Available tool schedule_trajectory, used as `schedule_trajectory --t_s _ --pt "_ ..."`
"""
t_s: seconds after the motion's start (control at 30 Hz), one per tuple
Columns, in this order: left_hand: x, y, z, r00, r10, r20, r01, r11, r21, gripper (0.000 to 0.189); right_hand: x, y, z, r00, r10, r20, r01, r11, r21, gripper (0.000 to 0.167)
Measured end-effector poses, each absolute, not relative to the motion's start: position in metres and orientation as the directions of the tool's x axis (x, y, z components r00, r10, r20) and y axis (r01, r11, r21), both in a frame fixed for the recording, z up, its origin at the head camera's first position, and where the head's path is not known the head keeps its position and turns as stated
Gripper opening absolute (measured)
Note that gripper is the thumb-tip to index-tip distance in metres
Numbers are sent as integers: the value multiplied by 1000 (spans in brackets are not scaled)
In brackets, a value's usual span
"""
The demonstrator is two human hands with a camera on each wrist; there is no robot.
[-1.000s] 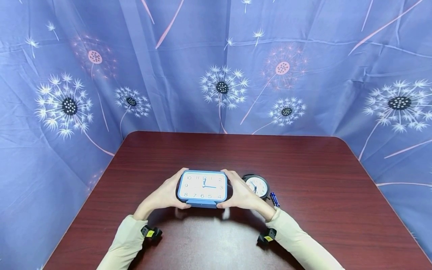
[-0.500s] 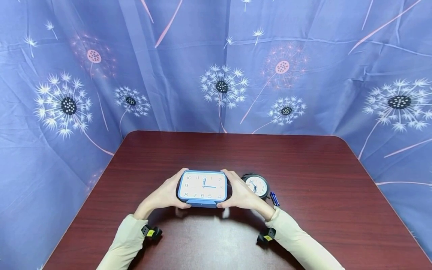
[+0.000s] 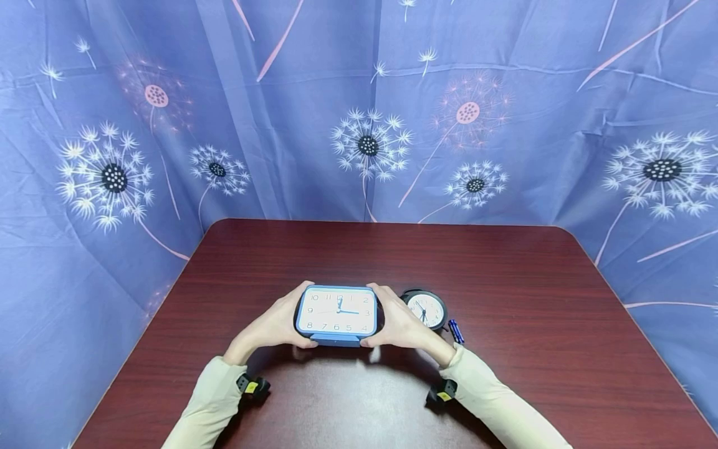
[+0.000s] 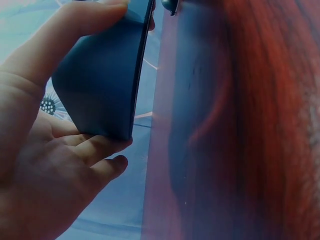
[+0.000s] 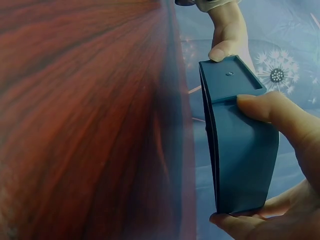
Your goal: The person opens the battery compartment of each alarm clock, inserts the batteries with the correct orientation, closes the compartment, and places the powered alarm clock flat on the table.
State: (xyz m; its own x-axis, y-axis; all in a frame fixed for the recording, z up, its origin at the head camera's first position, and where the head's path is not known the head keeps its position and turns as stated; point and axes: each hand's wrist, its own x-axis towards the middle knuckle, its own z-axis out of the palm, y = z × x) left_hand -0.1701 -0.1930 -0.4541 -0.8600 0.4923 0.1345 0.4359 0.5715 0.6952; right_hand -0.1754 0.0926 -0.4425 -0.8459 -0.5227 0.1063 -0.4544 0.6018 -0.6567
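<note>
Between both hands is a blue rectangular alarm clock (image 3: 336,312) with a white numbered face turned up toward the head camera. The left hand (image 3: 275,321) grips its left end, thumb at the lower edge and fingers at the upper edge. At the opposite end the right hand (image 3: 398,318) grips it the same way. The right wrist view shows the clock's blue casing (image 5: 245,155) raised off the tabletop, with the right thumb pressed on its lower side. In the left wrist view, the casing (image 4: 105,80) sits between thumb and fingers.
A round black alarm clock (image 3: 426,310) lies just beyond the right wrist, partly hidden by that hand. Beside it are blue batteries (image 3: 456,331). The dark red wooden table (image 3: 533,280) reaches back to a blue dandelion-print curtain (image 3: 314,125).
</note>
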Motion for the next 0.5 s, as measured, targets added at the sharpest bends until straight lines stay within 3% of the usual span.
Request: schedule_trajectory --t_s 0.5 --pt "-172 -192 -454 -856 503 115 433 579 691 105 -176 90 -444 -849 -520 90 -451 627 -635 112"
